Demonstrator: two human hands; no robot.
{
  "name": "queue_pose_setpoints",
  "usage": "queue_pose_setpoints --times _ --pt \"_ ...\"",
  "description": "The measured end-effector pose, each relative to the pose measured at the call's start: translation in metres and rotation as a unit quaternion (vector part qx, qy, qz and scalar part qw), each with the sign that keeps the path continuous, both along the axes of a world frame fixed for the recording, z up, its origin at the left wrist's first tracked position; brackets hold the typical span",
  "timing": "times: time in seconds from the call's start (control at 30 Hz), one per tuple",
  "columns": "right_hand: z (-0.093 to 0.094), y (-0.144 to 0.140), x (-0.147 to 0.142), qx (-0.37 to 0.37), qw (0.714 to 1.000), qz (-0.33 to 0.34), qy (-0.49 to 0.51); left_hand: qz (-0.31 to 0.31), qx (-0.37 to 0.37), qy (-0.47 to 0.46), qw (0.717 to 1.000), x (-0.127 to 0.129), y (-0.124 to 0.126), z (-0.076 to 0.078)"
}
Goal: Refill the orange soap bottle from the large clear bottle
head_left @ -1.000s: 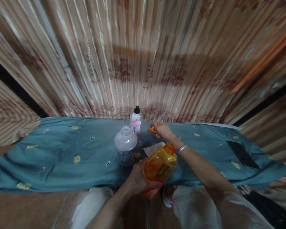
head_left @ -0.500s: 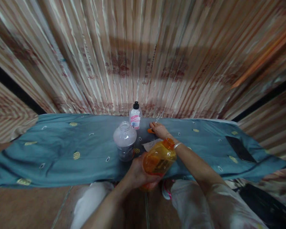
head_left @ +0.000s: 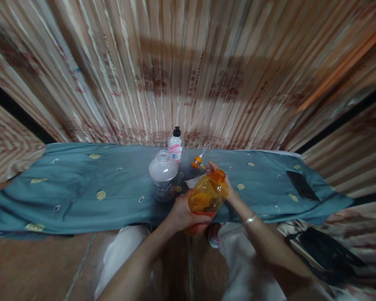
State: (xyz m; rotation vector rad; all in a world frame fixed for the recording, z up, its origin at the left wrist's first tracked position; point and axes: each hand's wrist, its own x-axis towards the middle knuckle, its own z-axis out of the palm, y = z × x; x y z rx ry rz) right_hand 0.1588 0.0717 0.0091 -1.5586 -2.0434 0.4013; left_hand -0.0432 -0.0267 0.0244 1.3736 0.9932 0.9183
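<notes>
My left hand (head_left: 183, 215) grips the body of an orange plastic bottle (head_left: 205, 197), tilted with its neck pointing up and right. My right hand (head_left: 227, 184) is at the bottle's orange cap, fingers curled around it. Just beyond stands a clear round jar (head_left: 163, 174) with no lid, on a blue-green cloth (head_left: 81, 188). A small white bottle with a black cap and pink label (head_left: 176, 146) stands behind the jar. A small orange piece (head_left: 196, 161) lies on the cloth to the right of it, with a white paper (head_left: 192, 181) near the jar.
The cloth covers a low table in front of a striped curtain (head_left: 188, 71). A dark flat phone-like object (head_left: 301, 185) lies on the cloth at the right. My knees in white trousers (head_left: 122, 259) are below the table edge. A dark bag (head_left: 326, 253) sits at lower right.
My right hand has left the small orange piece on the cloth and come back to the cap of the orange bottle. The left hand keeps holding the bottle.
</notes>
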Motion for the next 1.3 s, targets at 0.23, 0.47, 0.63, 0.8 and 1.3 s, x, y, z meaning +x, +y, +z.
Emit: queue_pose_setpoints --times 0.23,0.47,0.63,0.8,1.3 --pt "-0.008 -0.135 0.001 -0.188 0.788 0.001 0.587 0.003 0.021 -0.070 0.997 0.019 -0.014 0.010" --pt "-0.019 -0.182 -0.019 -0.226 0.766 -0.024 0.602 0.015 0.017 -0.101 0.995 0.041 -0.024 0.007" --pt "0.003 -0.163 -0.013 -0.178 0.771 -0.082 0.606 0.056 0.065 -0.088 0.992 0.034 -0.041 0.003" --pt "0.032 -0.100 0.005 -0.029 0.834 -0.158 0.528 0.188 0.078 -0.066 0.977 -0.005 -0.057 -0.012" --pt "-0.022 -0.034 -0.008 -0.050 0.911 -0.201 0.356 0.399 0.070 0.023 0.914 -0.074 0.027 -0.041"
